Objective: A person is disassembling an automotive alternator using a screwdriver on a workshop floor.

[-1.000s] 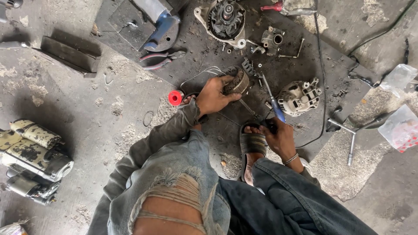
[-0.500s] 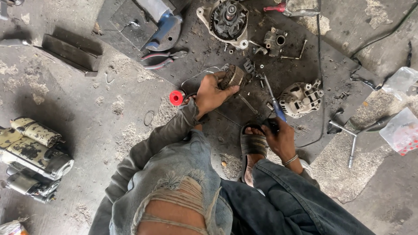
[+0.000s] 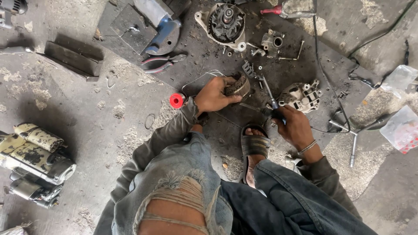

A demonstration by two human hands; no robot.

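The left hand grips a round grey metal part, while just beside it the right hand is closed around a blue-handled screwdriver.

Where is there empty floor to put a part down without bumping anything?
Bare concrete lies left of the left hand, between the red cap and the old cylinders. It is crowded above both hands: alternator housing, pliers, aluminium bracket and loose bolts. The right hand grips a screwdriver.
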